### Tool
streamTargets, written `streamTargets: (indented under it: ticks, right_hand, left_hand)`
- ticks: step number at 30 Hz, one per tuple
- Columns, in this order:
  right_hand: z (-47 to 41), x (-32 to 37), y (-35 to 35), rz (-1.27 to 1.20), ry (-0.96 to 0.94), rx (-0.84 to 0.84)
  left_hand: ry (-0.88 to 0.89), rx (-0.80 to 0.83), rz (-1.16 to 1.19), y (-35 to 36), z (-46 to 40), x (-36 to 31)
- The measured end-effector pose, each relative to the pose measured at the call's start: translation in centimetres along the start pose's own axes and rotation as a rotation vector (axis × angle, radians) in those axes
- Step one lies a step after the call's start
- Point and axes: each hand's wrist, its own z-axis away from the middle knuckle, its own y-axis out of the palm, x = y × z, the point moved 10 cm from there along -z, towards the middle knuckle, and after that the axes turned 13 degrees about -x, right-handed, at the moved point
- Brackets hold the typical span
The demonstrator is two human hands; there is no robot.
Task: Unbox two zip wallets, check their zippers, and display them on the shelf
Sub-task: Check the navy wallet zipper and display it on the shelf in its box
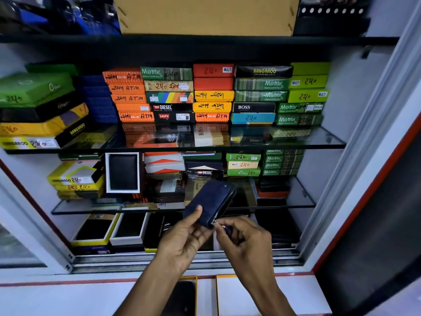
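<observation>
A person's left hand (182, 236) grips the near end of a dark blue zip wallet (210, 202), thumb pressed on its face, holding it up before glass shelves (319, 142) stacked with coloured wallet boxes (213, 92). The right hand (247, 241) pinches the zipper pull (215, 222) at the wallet's near corner.

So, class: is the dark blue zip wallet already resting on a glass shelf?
No, the dark blue zip wallet is held in the air by the left hand while the right hand pinches its zipper pull.
</observation>
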Motion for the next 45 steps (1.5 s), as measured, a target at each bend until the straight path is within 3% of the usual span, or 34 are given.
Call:
streamTargets:
  ticks: [6, 10, 15, 18, 22, 25, 30, 33, 37, 41, 45]
  right_hand:
    - [-1.9, -1.2, -2.0, 0.022, 0.016, -0.056]
    - [-3.8, -3.3, -4.7, -0.049, 0.143, -0.129]
    - [-5.3, -4.5, -2.7, -0.18, 0.212, 0.139]
    - [-6.4, -3.2, -0.9, -0.278, 0.122, 0.319]
    - [-6.1, -0.8, 3.1, -0.301, -0.006, 0.531]
    - [-6.3, -1.7, 4.5, -0.314, 0.065, 0.539]
    - [-5.5, -6.2, 1.4, -0.418, 0.51, 0.288]
    - [-3.1, -6.8, 0.5, -0.484, 0.679, 0.343]
    - [-2.8, -4.5, -0.7, -0.516, 0.531, 0.369]
    - [-3.6, -3.5, -3.4, -0.483, 0.265, 0.268]
    - [-2.9, -3.4, -4.6, -0.437, 0.006, 0.207]
  left_hand:
    - [0.228, -0.001, -0.073, -0.2, 0.5, -1.8]
    - [0.303, 0.09, -0.194, 0.1, 1.4, -3.0]
    - [0.259, 0.312, -0.467, 0.9, 2.2, -3.7]
    - [0.167, 0.476, -0.656, 1.6, 3.3, -3.0]
    - [0.074, 0.575, -0.762, 2.7, 4.5, -1.2]
    - [0.059, 0.532, -0.715, 2.9, 4.3, -0.5]
    - [0.159, 0.317, -0.593, 1.1, 3.2, -2.8]
    - [0.251, 0.227, -0.549, 0.3, 3.0, -4.1]
    - [0.461, 0.247, -0.552, 1.0, 4.1, -5.5]
    - [0.78, 0.381, -0.641, 2.0, 6.2, -6.8]
    - [0.988, 0.44, -0.655, 1.5, 6.7, -6.3]
